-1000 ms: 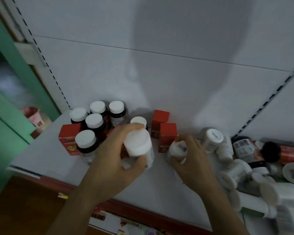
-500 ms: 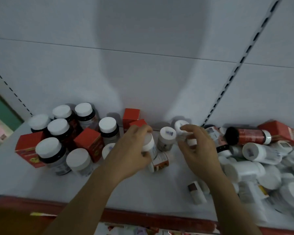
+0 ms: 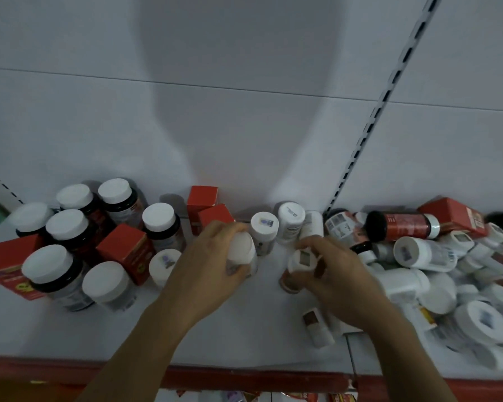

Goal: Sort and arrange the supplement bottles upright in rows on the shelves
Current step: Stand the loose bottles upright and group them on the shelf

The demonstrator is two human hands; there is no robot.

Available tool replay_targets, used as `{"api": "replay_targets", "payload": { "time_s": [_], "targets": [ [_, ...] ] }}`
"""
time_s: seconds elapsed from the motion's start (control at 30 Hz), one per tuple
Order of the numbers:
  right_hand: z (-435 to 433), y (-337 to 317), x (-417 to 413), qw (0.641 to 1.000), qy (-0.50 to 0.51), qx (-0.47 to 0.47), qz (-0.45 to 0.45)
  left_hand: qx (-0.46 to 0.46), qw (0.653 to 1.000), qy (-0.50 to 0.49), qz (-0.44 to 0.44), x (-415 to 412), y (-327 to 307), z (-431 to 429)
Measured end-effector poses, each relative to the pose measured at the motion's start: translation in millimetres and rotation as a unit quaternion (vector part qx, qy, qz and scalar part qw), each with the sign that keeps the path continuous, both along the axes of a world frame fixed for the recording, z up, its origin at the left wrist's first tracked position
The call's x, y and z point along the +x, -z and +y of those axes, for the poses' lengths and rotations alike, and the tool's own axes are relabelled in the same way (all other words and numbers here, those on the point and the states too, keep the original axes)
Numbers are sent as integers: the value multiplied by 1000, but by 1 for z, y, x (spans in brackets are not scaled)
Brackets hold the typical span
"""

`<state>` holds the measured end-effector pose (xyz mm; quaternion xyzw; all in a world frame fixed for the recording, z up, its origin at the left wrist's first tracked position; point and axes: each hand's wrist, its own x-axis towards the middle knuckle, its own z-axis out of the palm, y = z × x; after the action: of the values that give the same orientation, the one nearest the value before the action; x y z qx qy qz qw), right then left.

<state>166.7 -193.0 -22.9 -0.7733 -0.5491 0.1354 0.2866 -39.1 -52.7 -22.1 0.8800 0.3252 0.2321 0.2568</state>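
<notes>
On the white shelf (image 3: 244, 338), mid-width, the left hand (image 3: 206, 271) has its fingers curled round a white plastic bottle with a plain cap (image 3: 240, 250). Just right of it, the right hand (image 3: 341, 275) pinches a small white bottle with a stickered cap (image 3: 302, 259). Dark white-capped jars (image 3: 67, 226) stand upright at far left among red cardboard boxes (image 3: 125, 250). A heap of toppled white bottles (image 3: 418, 275) lies at right.

Upright white-capped dark bottles (image 3: 67, 224) stand among red cardboard boxes (image 3: 125, 250) at frame left on the white metal shelf (image 3: 244, 329); toppled white plastic bottles (image 3: 424, 253) pile at frame right.
</notes>
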Motion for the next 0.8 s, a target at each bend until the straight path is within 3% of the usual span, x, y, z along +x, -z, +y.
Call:
{"api": "replay_targets", "payload": {
  "time_s": [0.1,0.3,0.43,0.57,0.67,0.8],
  "targets": [
    [5,5,15,998,36,43,-4,-6,999,26,25,23,15,-7],
    [22,3,19,999,-8,-29,-15,12,1000,7,-14,33,32,-15],
    [54,-17,35,999,28,2,-35,50,998,-22,-26,13,13,-18],
    [90,-18,38,995,-9,-89,-49,99,992,-67,-26,-13,-22,-4],
    [92,-18,42,997,26,-64,-42,118,984,-111,77,-48,-40,16],
    [79,-29,34,992,90,89,20,22,958,-76,277,-70,-31,28]
  ]
}}
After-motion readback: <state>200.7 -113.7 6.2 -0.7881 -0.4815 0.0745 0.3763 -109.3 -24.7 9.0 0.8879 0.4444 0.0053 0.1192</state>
